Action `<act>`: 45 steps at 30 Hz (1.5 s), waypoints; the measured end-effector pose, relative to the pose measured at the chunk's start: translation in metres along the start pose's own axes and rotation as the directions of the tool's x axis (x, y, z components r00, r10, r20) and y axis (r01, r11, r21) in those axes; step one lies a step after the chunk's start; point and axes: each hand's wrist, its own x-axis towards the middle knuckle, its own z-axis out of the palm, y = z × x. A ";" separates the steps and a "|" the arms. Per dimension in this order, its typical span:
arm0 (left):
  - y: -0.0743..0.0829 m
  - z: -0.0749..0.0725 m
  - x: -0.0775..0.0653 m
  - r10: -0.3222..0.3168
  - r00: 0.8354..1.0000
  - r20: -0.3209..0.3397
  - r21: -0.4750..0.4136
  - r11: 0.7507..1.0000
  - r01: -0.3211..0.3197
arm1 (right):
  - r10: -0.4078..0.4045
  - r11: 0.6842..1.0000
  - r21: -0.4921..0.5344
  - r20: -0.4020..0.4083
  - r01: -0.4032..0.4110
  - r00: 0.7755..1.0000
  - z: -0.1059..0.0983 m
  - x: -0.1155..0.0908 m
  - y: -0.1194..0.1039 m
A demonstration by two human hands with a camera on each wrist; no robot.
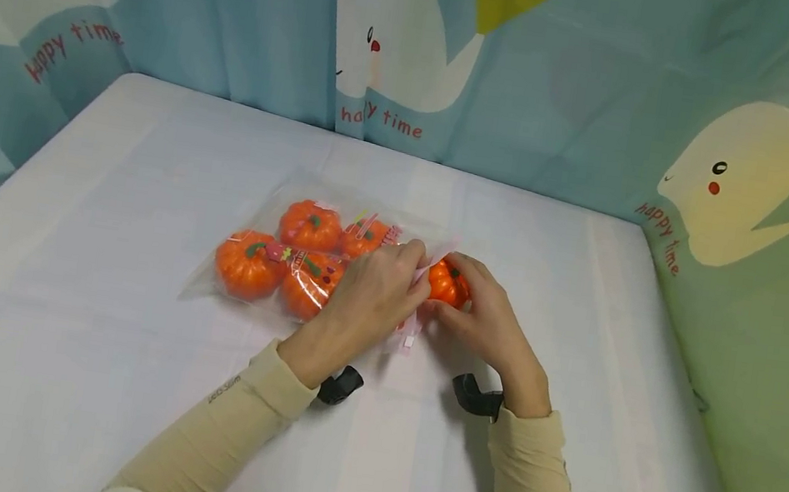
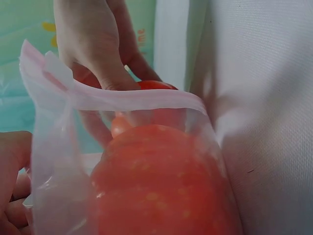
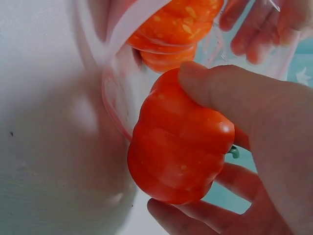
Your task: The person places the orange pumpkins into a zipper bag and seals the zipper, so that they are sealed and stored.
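A clear zip bag point(image 1: 272, 204) with a pink-edged mouth lies on the table, holding several small orange toy pumpkins point(image 1: 249, 266) with green stems. My left hand point(image 1: 378, 281) grips the bag near its mouth, covering part of the contents. Another orange pumpkin point(image 3: 181, 142) is at the opening, held by my right hand point(image 1: 487, 314) between thumb and fingers. In the left wrist view, the pink strip point(image 2: 142, 99) of the mouth stands raised in front of the right hand, with a bagged pumpkin point(image 2: 156, 181) just inside.
The table point(image 1: 82, 370) has a white cover. Blue-green curtains point(image 1: 572, 111) with whale prints hang along its back and right sides. Black wrist mounts point(image 1: 475, 396) stick out beneath both wrists, beside the beige sleeves point(image 1: 535, 484).
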 end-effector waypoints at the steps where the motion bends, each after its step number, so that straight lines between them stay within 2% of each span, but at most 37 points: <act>1: 0.000 0.000 0.001 0.002 1.000 -0.003 0.000 1.000 -0.002 | -0.004 1.000 -0.002 -0.002 0.004 1.000 0.000 0.001 0.000; 10: 0.001 -0.001 -0.001 -0.011 1.000 0.014 0.009 1.000 0.010 | 0.020 1.000 -0.011 0.021 -0.020 1.000 0.002 -0.001 -0.001; 13: 0.000 -0.001 -0.001 -0.019 1.000 0.014 0.008 1.000 0.019 | 0.040 0.999 0.004 0.062 -0.041 0.997 0.000 0.000 -0.002; 20: -0.001 -0.001 0.001 0.003 1.000 -0.005 0.003 1.000 -0.003 | 0.080 0.992 0.084 0.160 -0.095 0.984 -0.006 -0.004 -0.001; 25: -0.001 -0.002 -0.001 -0.017 1.000 0.016 -0.006 1.000 0.018 | 0.113 0.987 0.100 0.102 -0.123 0.988 -0.003 -0.002 0.001; 30: -0.001 -0.003 0.000 -0.027 1.000 0.016 -0.008 1.000 0.027 | 0.153 0.988 -0.004 0.013 -0.153 0.988 -0.001 0.002 -0.001; 33: 0.000 -0.004 0.001 -0.032 0.999 0.018 -0.005 0.999 0.032 | 0.130 0.991 -0.020 0.034 -0.130 0.991 -0.002 0.000 -0.001; 37: 0.000 -0.003 -0.001 -0.053 0.998 0.032 -0.001 0.999 0.053 | 0.068 0.997 0.034 0.118 -0.072 0.991 -0.001 -0.001 -0.002; 39: 0.000 -0.003 -0.002 -0.056 0.998 0.032 0.010 0.998 0.055 | 0.060 0.997 0.047 0.121 -0.066 0.991 0.000 -0.001 -0.002; 45: 0.002 -0.001 0.000 -0.002 1.000 0.012 0.041 0.999 0.001 | 0.152 0.988 0.018 -0.017 -0.151 0.988 0.003 0.003 -0.002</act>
